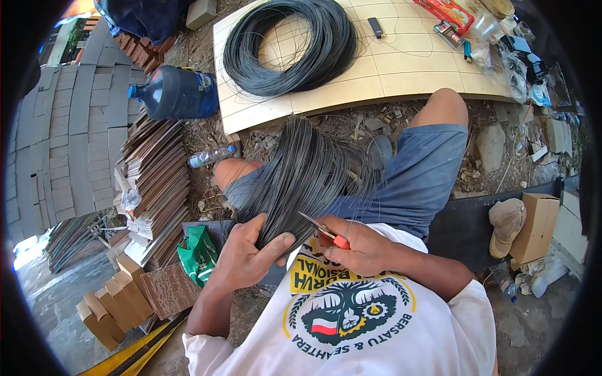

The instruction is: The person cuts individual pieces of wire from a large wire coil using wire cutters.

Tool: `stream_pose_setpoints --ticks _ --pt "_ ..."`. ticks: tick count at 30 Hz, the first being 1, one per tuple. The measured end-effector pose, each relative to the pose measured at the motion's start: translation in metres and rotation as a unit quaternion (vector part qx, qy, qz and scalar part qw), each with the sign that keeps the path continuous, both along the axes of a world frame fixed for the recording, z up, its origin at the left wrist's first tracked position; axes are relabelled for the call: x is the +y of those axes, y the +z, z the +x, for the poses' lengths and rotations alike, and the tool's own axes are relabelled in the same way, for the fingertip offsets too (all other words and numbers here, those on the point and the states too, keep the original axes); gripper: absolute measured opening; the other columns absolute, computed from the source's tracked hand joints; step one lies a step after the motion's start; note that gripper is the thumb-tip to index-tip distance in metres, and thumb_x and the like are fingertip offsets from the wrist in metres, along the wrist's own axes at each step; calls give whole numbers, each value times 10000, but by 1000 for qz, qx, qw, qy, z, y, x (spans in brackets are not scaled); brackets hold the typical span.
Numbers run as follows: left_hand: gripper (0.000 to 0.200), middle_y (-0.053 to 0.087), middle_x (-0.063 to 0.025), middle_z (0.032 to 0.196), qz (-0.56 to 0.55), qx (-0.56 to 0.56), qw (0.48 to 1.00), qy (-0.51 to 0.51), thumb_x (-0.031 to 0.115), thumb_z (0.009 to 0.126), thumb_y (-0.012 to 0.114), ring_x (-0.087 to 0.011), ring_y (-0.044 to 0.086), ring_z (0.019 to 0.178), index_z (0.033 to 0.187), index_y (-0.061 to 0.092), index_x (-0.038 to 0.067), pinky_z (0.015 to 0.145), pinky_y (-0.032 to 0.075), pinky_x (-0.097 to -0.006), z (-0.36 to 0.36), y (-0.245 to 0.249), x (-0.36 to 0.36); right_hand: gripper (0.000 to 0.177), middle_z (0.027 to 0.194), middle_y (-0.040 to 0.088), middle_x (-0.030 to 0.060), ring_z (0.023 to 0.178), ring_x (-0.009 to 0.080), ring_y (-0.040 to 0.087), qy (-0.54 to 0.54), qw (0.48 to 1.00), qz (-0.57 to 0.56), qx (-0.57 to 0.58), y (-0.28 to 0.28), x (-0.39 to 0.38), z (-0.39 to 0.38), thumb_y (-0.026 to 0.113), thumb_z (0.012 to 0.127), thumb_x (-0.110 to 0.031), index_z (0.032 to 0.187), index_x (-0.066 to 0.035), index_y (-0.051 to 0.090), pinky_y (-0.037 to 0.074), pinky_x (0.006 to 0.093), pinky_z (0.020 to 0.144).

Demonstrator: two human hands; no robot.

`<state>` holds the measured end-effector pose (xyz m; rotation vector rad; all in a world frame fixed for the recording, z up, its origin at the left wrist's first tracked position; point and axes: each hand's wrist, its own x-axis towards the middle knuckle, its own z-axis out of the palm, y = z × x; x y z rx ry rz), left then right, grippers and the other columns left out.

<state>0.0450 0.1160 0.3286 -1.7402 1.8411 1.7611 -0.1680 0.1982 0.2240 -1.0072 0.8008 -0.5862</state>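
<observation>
Blue water jug (174, 94): on its side, just beside the cream gridded tabletop (407, 66), neck pointing left.
Green plastic bag (199, 252): just beside the left forearm.
Left hand (249, 255): fingers wrapped around the near end of the dark wire bundle (290, 178), thumb pressed over the strands.
Dark wire bundle: across the lap, far ends splayed loose; a slackened grip could let strands slide out, and tangled, springy ends could flick up if tugged.
Wire coil (338, 37): on the tabletop, beyond the bundle.
Red-handled pointed tool (340, 242): its tip overlaps the strands, contact unclear; a slip could jab the left thumb nearby.
Right hand (362, 245): fingers closed around the tool.
Beige cap (506, 227): next to a cardboard box (534, 227).
</observation>
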Motion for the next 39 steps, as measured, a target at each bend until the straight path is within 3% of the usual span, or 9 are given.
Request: stream_pose_setpoints --ticks 7,11,14,16,25,34,36,37,39 --pt "262 644 -41 637 -8 -3 1000 18 203 950 682 -56 560 584 863 591 -28 515 419 -251 0 -1 0 426 1112 656 189 1012 296 667 -10 999 -11 37 4 2 1 545 925 -101 1337 -15 481 508 395 911" --pt "255 654 -50 645 -10 -5 1000 15 194 950 677 -65 590 597 868 596 -33 530 436 -250 -1 1 -3 451 1107 661 191 1019 297 670 -1 998 -26 51 1 5 -1 553 920 -100 1355 -13 471 507 393 927" --pt "246 656 -51 652 -6 -7 1000 17 185 951 672 -71 598 600 880 599 -39 534 440 -251 -2 2 -4 485 1129 647 173 1034 269 657 5 1000 7 14 0 3 -3 562 915 -103 1385 -32 465 506 376 933" --pt "242 658 -52 658 -6 -4 1000 15 182 951 670 -74 600 600 889 601 -42 534 441 -252 -2 3 -5 519 1150 619 144 1040 230 630 -15 993 77 -85 1 5 -3 568 908 -105 1413 -52 459 496 356 941" --pt "258 654 -55 660 1 4 1000 26 185 943 682 -76 597 599 856 588 -39 525 440 -259 2 3 -5 444 1063 604 109 973 190 611 5 999 31 -44 -4 3 0 539 922 -88 1361 -57 479 488 339 897" --pt "317 642 -65 607 -28 8 1000 -1 225 936 692 -77 572 572 780 564 -19 513 437 -281 5 -5 -12 385 1014 645 143 927 259 653 -1 999 35 13 8 -1 -2 537 928 -102 1305 -41 488 498 373 872" --pt "358 671 -22 757 2 0 1000 -2 307 945 703 -49 603 573 1066 633 -23 446 415 -196 10 -7 -13 407 1035 639 141 949 249 645 -11 1000 28 6 -3 1 2 542 924 -105 1321 -41 481 491 372 892" --pt "358 671 -22 757 1 1 1000 2 307 945 703 -49 603 573 1066 633 -23 446 415 -196 8 -5 -15 429 1055 633 139 971 239 636 -24 999 23 -3 -6 2 4 548 919 -109 1336 -41 474 484 370 912" --pt "323 654 -63 619 -18 -9 1000 -8 248 942 691 -75 571 571 797 573 -16 520 449 -282 1 1 -20 454 1077 620 133 994 225 620 -18 999 25 -13 -6 -4 3 552 913 -109 1354 -40 465 473 363 929"
